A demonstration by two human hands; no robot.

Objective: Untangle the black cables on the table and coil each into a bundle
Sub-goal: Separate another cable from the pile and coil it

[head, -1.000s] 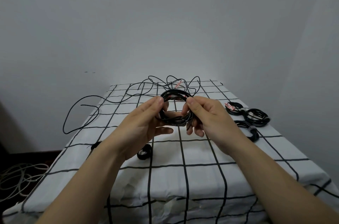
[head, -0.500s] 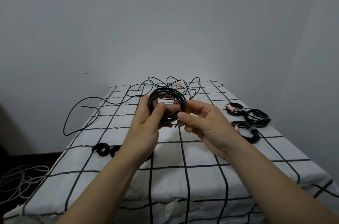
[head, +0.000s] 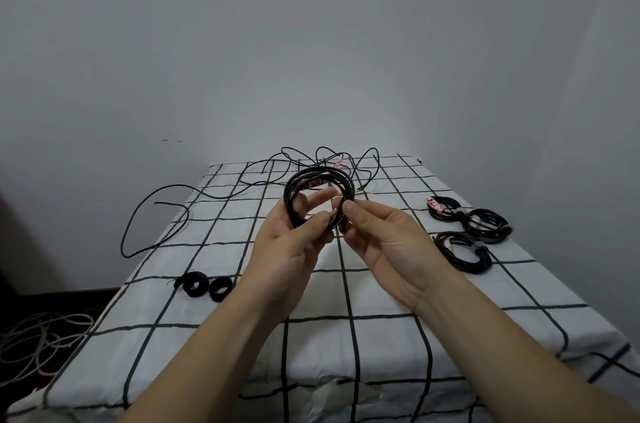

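We cannot see the lower arc of the coil (head: 319,179): the thumb and fingers of the left hand (head: 291,249) cover it. Where the right hand (head: 384,242) pinches it, the cable's end is too small for us to make out. We cannot read the red-and-white tag (head: 311,184) on the coil. The loose cable (head: 169,185) passes behind the coil, so part of its tangle is hidden. Both forearms run off the bottom edge. The pale cords (head: 45,329) on the floor are cut by the left edge. We cannot tell what the two small black rolls (head: 221,288) are.
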